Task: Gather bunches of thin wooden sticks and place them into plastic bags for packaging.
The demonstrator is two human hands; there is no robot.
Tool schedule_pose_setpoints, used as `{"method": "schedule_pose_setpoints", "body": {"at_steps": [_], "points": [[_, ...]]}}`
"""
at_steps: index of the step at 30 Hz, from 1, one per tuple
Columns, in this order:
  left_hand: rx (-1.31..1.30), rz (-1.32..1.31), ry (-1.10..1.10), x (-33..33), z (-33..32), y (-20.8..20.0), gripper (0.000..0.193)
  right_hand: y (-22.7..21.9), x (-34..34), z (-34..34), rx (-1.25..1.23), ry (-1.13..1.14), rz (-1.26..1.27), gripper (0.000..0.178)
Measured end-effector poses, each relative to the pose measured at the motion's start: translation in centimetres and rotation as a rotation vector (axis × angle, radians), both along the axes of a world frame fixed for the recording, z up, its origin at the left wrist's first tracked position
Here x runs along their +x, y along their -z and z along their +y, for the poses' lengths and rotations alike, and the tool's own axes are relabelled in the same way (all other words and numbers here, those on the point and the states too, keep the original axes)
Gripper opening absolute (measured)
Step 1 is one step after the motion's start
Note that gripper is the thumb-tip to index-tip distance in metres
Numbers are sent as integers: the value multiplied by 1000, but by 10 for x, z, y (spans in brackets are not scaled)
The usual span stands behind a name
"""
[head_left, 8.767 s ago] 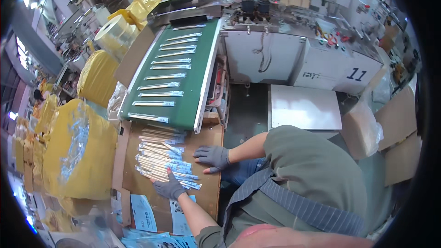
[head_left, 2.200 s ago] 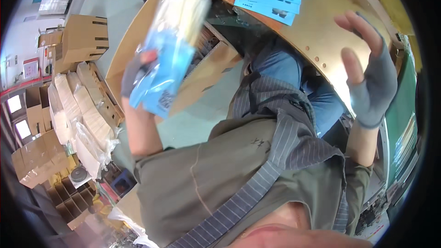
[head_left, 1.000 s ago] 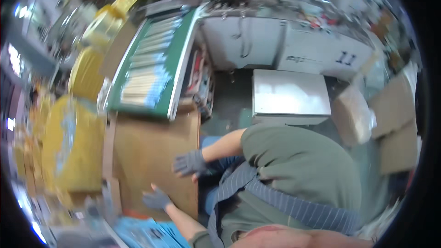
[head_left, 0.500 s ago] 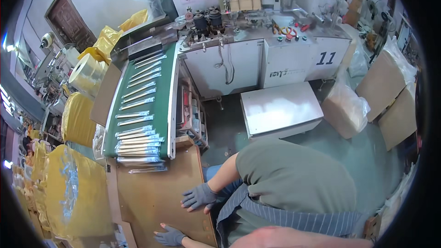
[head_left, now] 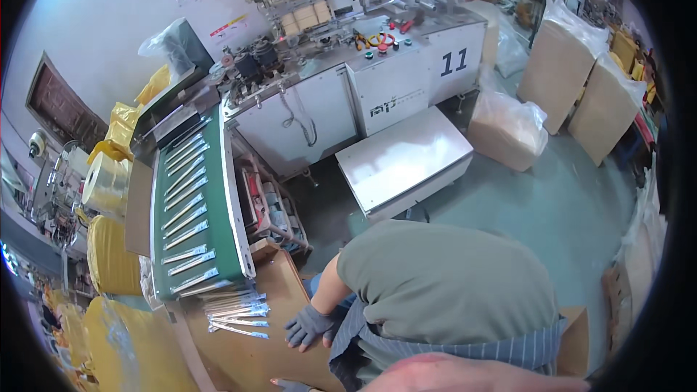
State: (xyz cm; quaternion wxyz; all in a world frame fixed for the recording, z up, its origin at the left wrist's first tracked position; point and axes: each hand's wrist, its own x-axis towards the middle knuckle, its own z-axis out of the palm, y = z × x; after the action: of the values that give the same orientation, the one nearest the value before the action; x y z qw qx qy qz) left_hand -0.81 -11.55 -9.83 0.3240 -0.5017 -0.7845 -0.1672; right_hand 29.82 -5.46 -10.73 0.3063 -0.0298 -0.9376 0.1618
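My right hand (head_left: 308,327), in a grey glove with bare fingertips, lies with its fingers spread on a brown board (head_left: 232,363). Lower down, at the picture's bottom edge, my left hand (head_left: 292,385) is mostly cut off; a fingertip of it stretches out over the board. Neither hand holds anything that shows. Beside the right hand, a loose fanned heap of thin wrapped sticks (head_left: 238,312), likely chopsticks, rests on the board. More wrapped sticks (head_left: 190,260) lie crosswise in a row along a green conveyor belt (head_left: 210,221), whose lower end meets the board.
A white machine (head_left: 388,94) stands behind, with pliers (head_left: 381,40) on top and a white box (head_left: 406,160) before it. Left of the belt are yellow bags (head_left: 112,254) and a film roll (head_left: 105,181). A bagged stack (head_left: 508,131) and cardboard sheets (head_left: 555,65) stand right.
The view has turned, so the surroundings sit differently. Packets bunched at the belt's lower end now lie heaped on the board near my right hand. My left hand has slipped mostly out of view.
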Motion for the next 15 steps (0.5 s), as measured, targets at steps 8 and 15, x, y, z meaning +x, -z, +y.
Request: {"method": "schedule_pose_setpoints", "body": {"at_steps": [8,15], "points": [[-151,-121,-122,10,-14,-23,64,-10,-5,3,-32,-58,-147,79],[-237,-224,-257,60,-13,-93,65,-63,37,-9,-37,-28,-99,76]]}}
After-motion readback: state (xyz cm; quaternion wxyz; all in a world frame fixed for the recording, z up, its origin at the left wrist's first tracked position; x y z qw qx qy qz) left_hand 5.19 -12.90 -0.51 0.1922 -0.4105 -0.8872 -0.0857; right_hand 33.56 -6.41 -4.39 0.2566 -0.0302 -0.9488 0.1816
